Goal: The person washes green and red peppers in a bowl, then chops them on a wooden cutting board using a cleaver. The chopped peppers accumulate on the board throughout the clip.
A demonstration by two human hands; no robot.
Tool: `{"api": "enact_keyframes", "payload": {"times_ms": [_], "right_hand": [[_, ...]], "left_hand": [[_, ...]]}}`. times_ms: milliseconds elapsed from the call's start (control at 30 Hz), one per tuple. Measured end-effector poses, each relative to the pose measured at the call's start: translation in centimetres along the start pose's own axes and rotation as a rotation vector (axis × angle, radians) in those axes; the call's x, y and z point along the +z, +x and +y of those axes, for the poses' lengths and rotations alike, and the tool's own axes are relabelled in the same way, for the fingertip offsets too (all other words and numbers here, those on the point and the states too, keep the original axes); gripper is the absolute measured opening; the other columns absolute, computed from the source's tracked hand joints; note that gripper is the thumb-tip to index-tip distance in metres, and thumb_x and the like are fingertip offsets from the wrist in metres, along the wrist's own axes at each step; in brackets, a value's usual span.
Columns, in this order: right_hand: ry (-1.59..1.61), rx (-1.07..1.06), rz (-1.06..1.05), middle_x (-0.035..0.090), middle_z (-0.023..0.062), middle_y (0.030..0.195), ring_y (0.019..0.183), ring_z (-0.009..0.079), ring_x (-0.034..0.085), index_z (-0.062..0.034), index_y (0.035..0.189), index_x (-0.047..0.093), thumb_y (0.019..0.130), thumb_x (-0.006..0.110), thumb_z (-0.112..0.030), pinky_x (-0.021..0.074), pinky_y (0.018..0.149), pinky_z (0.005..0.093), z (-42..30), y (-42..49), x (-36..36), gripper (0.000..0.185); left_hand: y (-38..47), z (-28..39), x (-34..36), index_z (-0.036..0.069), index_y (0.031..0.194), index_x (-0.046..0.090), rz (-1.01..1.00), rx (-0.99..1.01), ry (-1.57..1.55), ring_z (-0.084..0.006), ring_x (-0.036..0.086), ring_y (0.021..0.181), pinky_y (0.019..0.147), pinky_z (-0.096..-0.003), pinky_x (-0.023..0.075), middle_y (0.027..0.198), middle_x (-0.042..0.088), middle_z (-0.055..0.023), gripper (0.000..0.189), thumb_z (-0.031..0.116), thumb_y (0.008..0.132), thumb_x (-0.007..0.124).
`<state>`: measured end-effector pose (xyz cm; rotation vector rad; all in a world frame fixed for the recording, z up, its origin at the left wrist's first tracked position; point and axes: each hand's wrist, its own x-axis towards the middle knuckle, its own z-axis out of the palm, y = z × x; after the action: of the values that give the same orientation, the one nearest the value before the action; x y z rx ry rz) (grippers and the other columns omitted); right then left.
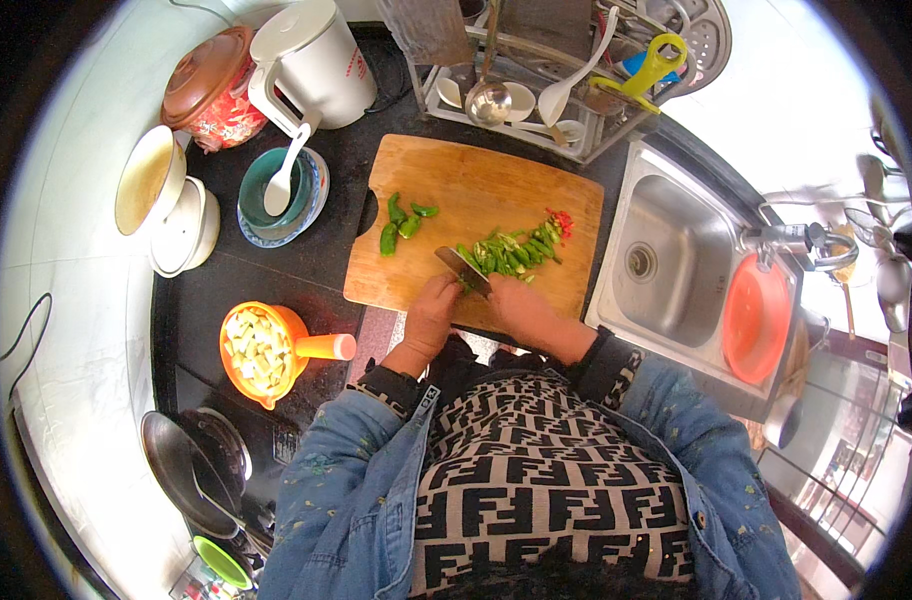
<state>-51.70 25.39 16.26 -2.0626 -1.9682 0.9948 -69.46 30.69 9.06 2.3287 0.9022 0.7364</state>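
My right hand (517,301) grips a kitchen knife (462,270), its broad blade slanting up and left over a wooden cutting board (418,169). Close to the blade's left side, my left hand (435,300) has its fingers bent against the board. A bit of green pepper shows at its fingertips, mostly hidden by the fingers and the blade. Sliced green peppers (512,251) lie in a heap right of the knife, with chopped red pepper (560,223) at the far end. Several larger green pepper pieces (403,223) rest on the board's left part.
An orange long-handled strainer (304,352) with pale cubes stands left, beyond it stacked bowls (250,214) with a white spoon. A steel sink (670,262) with an orange basin (756,319) adjoins at right. Behind the board are a utensil rack (587,146) and a white jug (328,75); a wok (182,465) sits lower left.
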Motion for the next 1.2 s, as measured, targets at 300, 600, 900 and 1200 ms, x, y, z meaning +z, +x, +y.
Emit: {"api": "enact_keyframes", "payload": {"times_ms": [300, 600, 900, 1200], "right_hand": [[0.095, -0.017, -0.026, 0.063, 0.0259, 0.084, 0.08, 0.0436, 0.062, 0.001, 0.097, 0.054, 0.087, 0.048, -0.011, 0.0492, 0.071, 0.0515, 0.8, 0.1, 0.3, 0.016], [0.229, 0.013, 0.104, 0.062, 0.0274, 0.086, 0.082, 0.0463, 0.059, 0.0014, 0.097, 0.055, 0.09, 0.052, -0.02, 0.0466, 0.073, 0.0529, 2.5, -0.7, -0.4, 0.023], [0.169, -0.016, -0.152, 0.063, 0.0258, 0.087, 0.083, 0.0449, 0.061, 0.001, 0.098, 0.055, 0.09, 0.051, -0.022, 0.0471, 0.073, 0.053, 1.8, -3.2, -1.3, 0.024], [0.208, 0.019, -0.041, 0.062, 0.0278, 0.082, 0.081, 0.0457, 0.061, 0.0026, 0.097, 0.054, 0.09, 0.051, -0.018, 0.0476, 0.072, 0.0532, 3.4, -1.8, 0.0, 0.023]], "left_hand": [[-0.3, 0.0, -0.2, 0.001, 0.095, 0.061, 0.013, 0.013, -0.04, -0.0348, 0.061, 0.094, 0.078, -0.0386, 0.0513, 0.106, 0.061, -0.0162, 0.019, -0.001, 0.075, 0.06], [2.2, 0.4, -1.1, 0.001, 0.092, 0.059, -0.023, -0.095, -0.076, -0.0373, 0.058, 0.089, 0.074, -0.0412, 0.0489, 0.096, 0.057, -0.0178, 0.015, -0.001, 0.077, 0.061], [11.0, -4.5, -0.7, 0.007, 0.089, 0.065, 0.065, -0.027, 0.523, -0.0305, 0.052, 0.099, 0.082, -0.0416, 0.0426, 0.094, 0.06, -0.0117, 0.012, 0.008, 0.078, 0.061], [6.9, -1.7, -2.1, 0.005, 0.098, 0.063, 0.014, 0.055, 0.258, -0.0334, 0.056, 0.093, 0.081, -0.042, 0.0458, 0.095, 0.062, -0.0119, 0.023, 0.004, 0.075, 0.064]]}}
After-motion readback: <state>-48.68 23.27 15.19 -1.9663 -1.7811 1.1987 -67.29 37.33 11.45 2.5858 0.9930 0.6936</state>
